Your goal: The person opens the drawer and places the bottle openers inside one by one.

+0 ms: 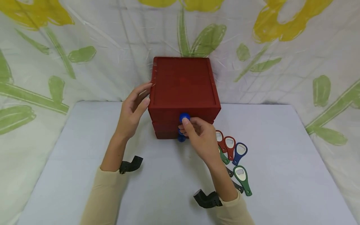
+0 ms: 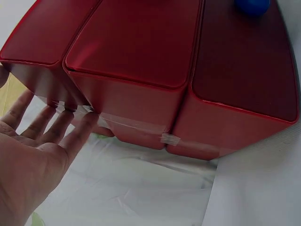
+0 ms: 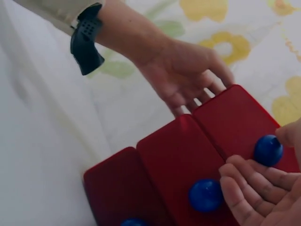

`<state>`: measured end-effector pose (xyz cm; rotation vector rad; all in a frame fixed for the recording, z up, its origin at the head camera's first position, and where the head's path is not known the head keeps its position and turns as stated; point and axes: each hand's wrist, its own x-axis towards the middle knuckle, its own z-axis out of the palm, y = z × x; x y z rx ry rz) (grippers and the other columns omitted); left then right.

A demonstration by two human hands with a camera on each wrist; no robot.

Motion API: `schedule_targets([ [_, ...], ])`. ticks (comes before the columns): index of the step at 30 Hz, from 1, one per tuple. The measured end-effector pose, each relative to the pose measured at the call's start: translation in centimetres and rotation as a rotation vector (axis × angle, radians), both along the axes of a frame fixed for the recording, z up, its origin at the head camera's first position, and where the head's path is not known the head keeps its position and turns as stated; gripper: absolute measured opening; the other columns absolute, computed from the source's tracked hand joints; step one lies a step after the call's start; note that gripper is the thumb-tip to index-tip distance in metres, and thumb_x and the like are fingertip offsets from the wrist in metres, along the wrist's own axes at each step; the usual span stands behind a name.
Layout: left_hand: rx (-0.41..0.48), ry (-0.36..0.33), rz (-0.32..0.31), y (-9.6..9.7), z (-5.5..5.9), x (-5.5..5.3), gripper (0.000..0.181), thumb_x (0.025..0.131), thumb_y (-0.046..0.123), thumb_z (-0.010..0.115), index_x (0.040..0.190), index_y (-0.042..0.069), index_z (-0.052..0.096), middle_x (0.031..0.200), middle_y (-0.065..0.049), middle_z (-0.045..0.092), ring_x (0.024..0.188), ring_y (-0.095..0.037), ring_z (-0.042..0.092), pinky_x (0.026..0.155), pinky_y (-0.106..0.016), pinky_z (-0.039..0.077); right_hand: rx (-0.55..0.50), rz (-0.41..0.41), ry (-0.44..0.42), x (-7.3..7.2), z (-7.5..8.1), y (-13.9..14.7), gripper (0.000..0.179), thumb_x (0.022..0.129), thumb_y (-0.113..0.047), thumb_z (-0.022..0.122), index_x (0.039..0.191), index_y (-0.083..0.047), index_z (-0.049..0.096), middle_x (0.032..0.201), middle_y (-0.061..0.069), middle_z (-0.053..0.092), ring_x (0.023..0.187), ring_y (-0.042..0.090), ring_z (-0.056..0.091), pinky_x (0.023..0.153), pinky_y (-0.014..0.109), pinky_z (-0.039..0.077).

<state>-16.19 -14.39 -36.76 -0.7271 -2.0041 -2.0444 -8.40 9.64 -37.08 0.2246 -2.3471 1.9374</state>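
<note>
A red three-tier drawer box (image 1: 184, 81) stands at the back of the table, with round blue knobs down its front. My right hand (image 1: 204, 140) is at the top drawer, thumb and index finger pinching its blue knob (image 1: 184, 117). In the right wrist view, the middle blue knob (image 3: 205, 195) is beside the other fingers. My left hand (image 1: 131, 114) steadies the box's left side, its extended fingers (image 2: 77, 134) touching near the top tier. All the drawers look closed.
Right of the box lie several bottle openers, among them a red one (image 1: 230, 143), a blue one (image 1: 240, 151) and a green one (image 1: 242, 178); my right forearm partly covers others. A white cloth with painted flowers (image 1: 208, 39) hangs behind the white table (image 1: 281, 156).
</note>
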Motion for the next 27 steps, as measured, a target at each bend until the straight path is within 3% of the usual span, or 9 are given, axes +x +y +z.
schedule_targets([
  [7, -0.001, -0.015, 0.011, 0.0, 0.11, 0.22, 0.047, 0.108, 0.016, 0.053, 0.154, 0.006, 0.052, 0.163, -0.01, 0.049, 0.154, -0.028, 0.046, 0.121, -0.026, 0.045, -0.016, -0.034, 0.003, -0.18, -0.01, -0.4, 0.029, 0.108, -0.026, 0.061, 0.113, -0.001, 0.075, 0.104, 0.018, 0.081, 0.091, 0.03, 0.08, 0.081, 0.034, 0.067],
  [18, 0.021, -0.043, -0.015, 0.13, 0.27, 0.29, 0.049, 0.107, 0.011, 0.049, 0.156, 0.005, 0.049, 0.165, -0.009, 0.047, 0.155, -0.028, 0.044, 0.12, -0.024, 0.046, -0.045, -0.035, -0.006, 0.03, -0.07, -0.18, 0.029, 0.107, -0.024, 0.063, 0.114, 0.0, 0.077, 0.101, 0.02, 0.081, 0.089, 0.031, 0.08, 0.08, 0.029, 0.067],
  [27, -0.036, -0.046, -0.017, -0.13, 0.45, 0.32, 0.051, 0.109, 0.018, 0.05, 0.159, 0.01, 0.046, 0.168, -0.007, 0.045, 0.157, -0.026, 0.042, 0.12, -0.023, 0.046, -0.054, -0.023, -0.012, 0.11, -0.05, -0.15, 0.028, 0.107, -0.023, 0.063, 0.115, 0.0, 0.078, 0.101, 0.019, 0.081, 0.092, 0.037, 0.08, 0.08, 0.029, 0.067],
])
